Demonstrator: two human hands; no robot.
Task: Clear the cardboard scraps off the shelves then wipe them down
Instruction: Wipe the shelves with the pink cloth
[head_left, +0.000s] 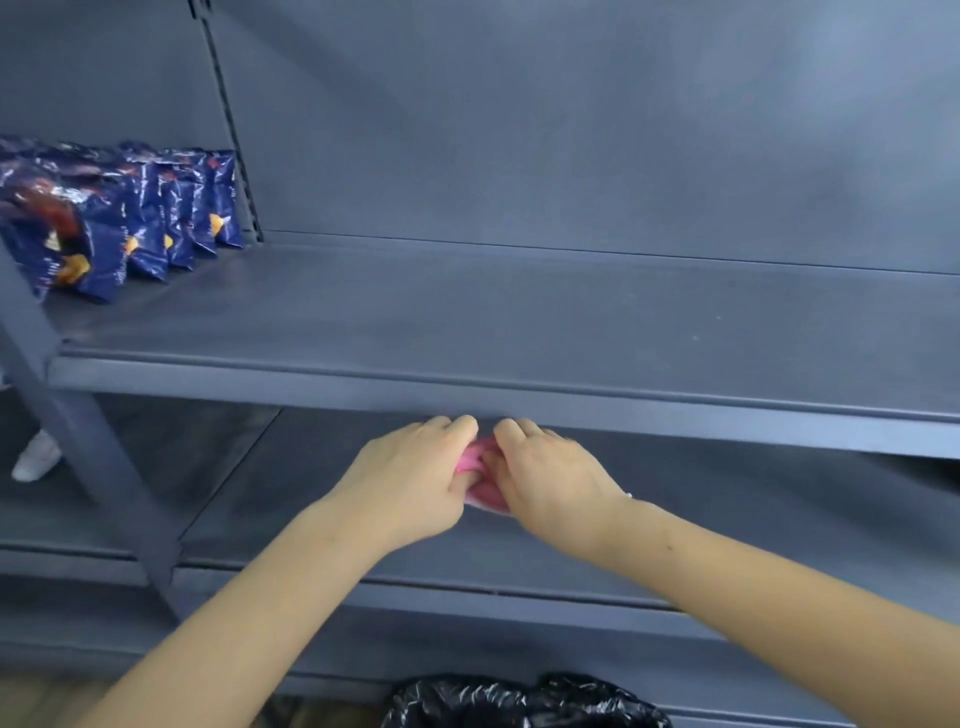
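Above a black bin bag (524, 701) at the bottom edge, the left hand (410, 478) and right hand (550, 478) both curl around a pink cloth (480, 475) over the lower shelf (311, 509), beneath the upper shelf (519, 322) bearing blue snack packets (130, 218).

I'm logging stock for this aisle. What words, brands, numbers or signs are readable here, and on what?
None can be read.
Shiny dark blue snack bags: pale print on the fronts, too blurred to read.
Grey metal shelves, pink cloth, black plastic bag: no lettering visible.
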